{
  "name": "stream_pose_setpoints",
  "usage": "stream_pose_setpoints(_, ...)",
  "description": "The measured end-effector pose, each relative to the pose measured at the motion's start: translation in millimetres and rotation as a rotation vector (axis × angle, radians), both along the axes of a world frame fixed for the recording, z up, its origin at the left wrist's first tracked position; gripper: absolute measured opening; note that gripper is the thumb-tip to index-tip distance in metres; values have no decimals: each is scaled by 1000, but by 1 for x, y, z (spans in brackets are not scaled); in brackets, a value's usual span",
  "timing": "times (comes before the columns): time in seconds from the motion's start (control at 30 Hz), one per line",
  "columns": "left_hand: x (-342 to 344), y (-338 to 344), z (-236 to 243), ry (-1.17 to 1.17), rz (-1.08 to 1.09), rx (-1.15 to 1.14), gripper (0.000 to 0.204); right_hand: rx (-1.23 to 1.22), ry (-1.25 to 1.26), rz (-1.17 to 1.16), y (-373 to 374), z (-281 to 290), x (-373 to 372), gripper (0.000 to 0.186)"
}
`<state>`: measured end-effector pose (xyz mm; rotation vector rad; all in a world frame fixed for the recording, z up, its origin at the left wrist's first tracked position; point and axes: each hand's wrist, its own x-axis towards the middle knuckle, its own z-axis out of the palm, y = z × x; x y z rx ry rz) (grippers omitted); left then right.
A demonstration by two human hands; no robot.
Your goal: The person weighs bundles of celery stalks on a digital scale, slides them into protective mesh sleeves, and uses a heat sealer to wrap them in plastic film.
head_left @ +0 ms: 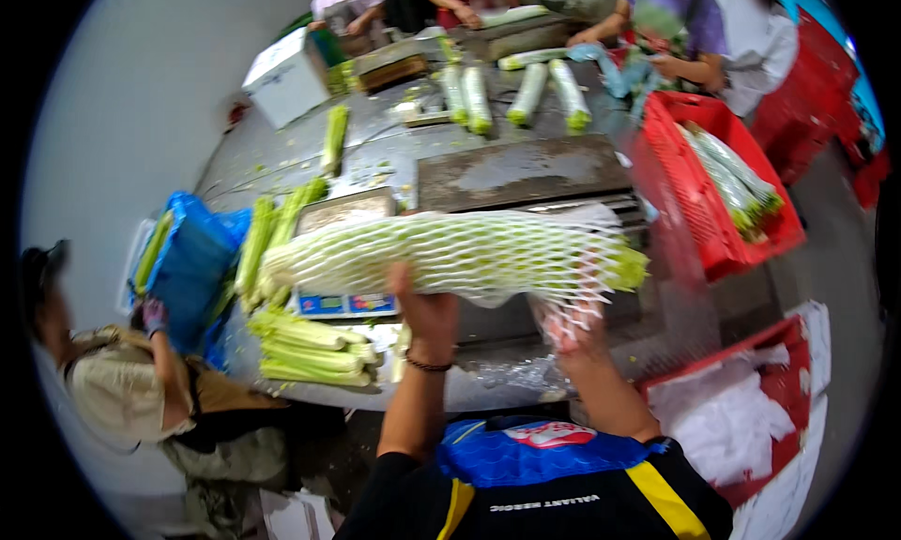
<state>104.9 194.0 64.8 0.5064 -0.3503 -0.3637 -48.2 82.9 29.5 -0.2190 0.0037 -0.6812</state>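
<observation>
Okay, our left grip (427,310) is clamped on the celery (630,267) mid-length, our right grip (574,337) pinches the white net (469,251) near its right end; celery's above the counter (258,155).

Netted celery (469,254) in left hand (428,317)

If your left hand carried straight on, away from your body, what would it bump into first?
The netted celery bundle, which the left hand is gripping. Beyond that, the dark flat plate seems next in line, though depth is hard to judge from this view.
</observation>
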Motion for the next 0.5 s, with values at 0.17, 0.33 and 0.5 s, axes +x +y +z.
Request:
stream_pose_setpoints(0.17, -30, -36, 10, 150, -128, 53, 53, -18, 81, 20, -4, 30, 1, 45)
stream_pose_setpoints(0.33, 13, -26, -6, 53, -52, 66, 29, 70, 85, 120, -66, 10, -18, 48)
stream_pose_setpoints(0.5, 50, -26, -15, -87, 13, 87, 50, -969, 544, -926, -109, 86, -36, 63)
